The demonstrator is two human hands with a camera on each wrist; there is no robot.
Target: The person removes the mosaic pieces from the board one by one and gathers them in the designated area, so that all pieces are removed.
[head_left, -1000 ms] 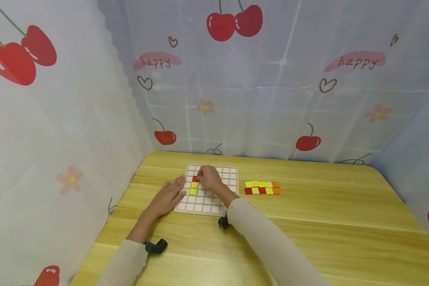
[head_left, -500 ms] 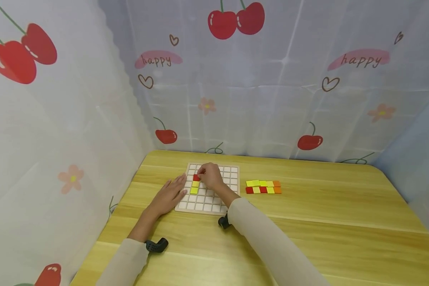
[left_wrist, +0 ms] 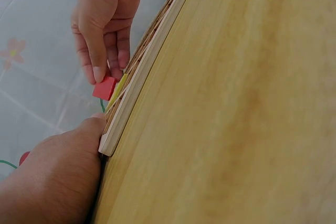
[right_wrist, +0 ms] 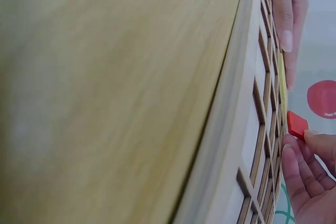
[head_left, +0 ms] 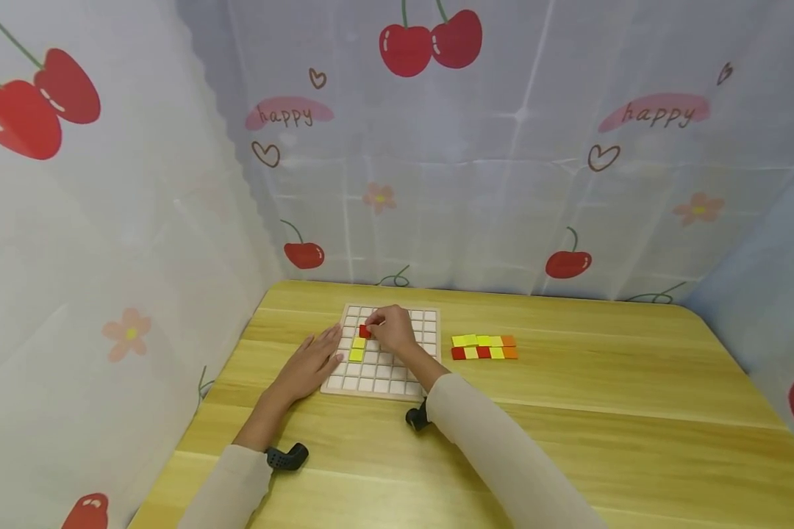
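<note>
My right hand (head_left: 392, 329) pinches a small red square tile (head_left: 365, 332) by its edge between thumb and fingertips. In both wrist views the red tile (left_wrist: 104, 88) is tilted and raised just over the wooden grid board (head_left: 375, 391). Right below it in the head view, a yellow tile (head_left: 359, 343) and a brighter yellow tile (head_left: 356, 355) lie in the same column of the grid. Flat at the board's left edge rests my left hand (head_left: 309, 366), fingers extended and holding nothing; its thumb side (left_wrist: 93, 124) touches the frame in the left wrist view.
To the right of the board, two rows of tiles lie on the wooden table (head_left: 602, 411): yellow and orange ones behind (head_left: 483, 341), red, yellow and orange ones in front (head_left: 483, 353). Cherry-printed curtains (head_left: 450, 184) hang around the table's back and sides.
The red tile was lined up with the yellow column; now it is tilted and shifted slightly right, still pinched by the right hand. The left hand stays put.
</note>
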